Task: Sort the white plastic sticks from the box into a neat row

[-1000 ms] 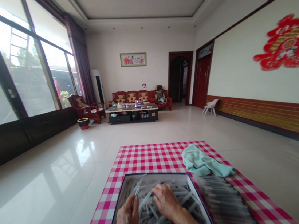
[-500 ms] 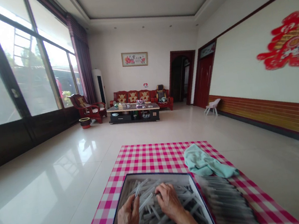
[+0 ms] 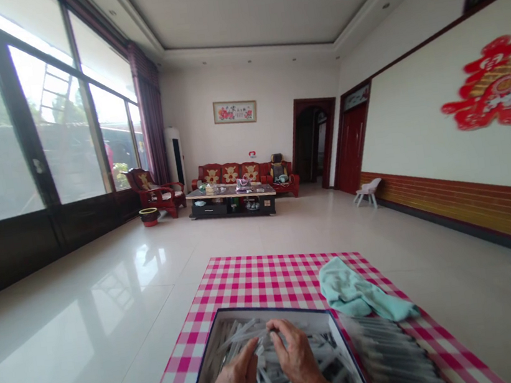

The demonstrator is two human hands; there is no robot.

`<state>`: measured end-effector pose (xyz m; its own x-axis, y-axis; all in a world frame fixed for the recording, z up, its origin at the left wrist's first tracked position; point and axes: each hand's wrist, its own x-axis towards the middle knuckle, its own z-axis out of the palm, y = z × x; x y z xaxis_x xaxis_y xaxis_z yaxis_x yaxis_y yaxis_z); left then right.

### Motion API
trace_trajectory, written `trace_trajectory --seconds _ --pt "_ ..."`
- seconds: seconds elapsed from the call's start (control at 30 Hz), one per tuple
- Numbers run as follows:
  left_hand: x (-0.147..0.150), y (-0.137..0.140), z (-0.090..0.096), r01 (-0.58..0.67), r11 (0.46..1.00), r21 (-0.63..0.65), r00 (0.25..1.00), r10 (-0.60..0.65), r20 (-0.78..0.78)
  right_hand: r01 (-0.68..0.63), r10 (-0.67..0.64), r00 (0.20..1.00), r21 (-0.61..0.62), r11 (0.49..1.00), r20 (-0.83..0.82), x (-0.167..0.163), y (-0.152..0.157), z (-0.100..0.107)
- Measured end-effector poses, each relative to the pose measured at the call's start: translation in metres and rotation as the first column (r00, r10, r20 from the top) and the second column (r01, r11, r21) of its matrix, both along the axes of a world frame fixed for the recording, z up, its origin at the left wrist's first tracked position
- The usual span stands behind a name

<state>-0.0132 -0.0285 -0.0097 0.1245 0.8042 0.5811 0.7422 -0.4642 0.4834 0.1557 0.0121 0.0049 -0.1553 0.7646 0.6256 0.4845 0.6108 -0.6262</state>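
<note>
My left hand hovers over the near left of a shallow white box with a dark blue rim. Its thumb and fingers are pressed together, and what they hold is hidden. Just to the right, my right hand pinches a small dark piece between thumb and index finger, its fingertips close to those of my left hand. Beneath both hands, the box is filled with loose, translucent whitish plastic tubes, like pen barrels or caps.
Slim pen-like sticks lie side by side right of the box, blurred. A mint-green cloth rests behind them on the pink checked tablecloth. Farther off stand a low coffee table, a red wooden sofa and a small chair.
My left hand has moved right, its fingertips now close to my right hand. The clear tube visible in its fingers before is now hidden. The view has tilted up slightly.
</note>
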Motion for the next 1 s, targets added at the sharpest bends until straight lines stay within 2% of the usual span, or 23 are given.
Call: trace_trajectory --seconds 0.1,0.2,0.4,0.53,0.77,1.0 --pt "0.009 0.011 -0.002 -0.015 0.988 0.153 1.000 0.014 0.006 -0.026 0.012 0.991 -0.103 0.994 -0.133 -0.001 0.002 0.001" --pt "0.015 0.018 -0.005 -0.047 0.975 0.216 0.999 0.049 -0.003 -0.067 0.014 0.965 -0.196 0.978 -0.262 -0.002 0.003 0.003" --pt "0.012 0.017 -0.009 0.000 0.988 0.154 1.000 0.003 -0.022 -0.215 -0.001 0.876 -0.391 0.895 -0.482 -0.006 0.002 0.004" --pt "0.008 0.017 -0.010 0.031 0.992 0.126 0.999 -0.028 -0.019 -0.302 -0.009 0.820 -0.446 0.843 -0.573 -0.009 0.002 0.002" --pt "0.009 0.013 -0.005 0.053 0.998 0.025 0.999 -0.052 -0.013 -0.339 0.060 0.838 -0.431 0.836 -0.542 -0.010 -0.003 0.005" --pt "0.010 0.012 -0.002 0.059 0.996 0.069 0.998 -0.061 0.028 -0.315 0.087 0.877 -0.431 0.845 -0.472 -0.007 -0.001 0.001"
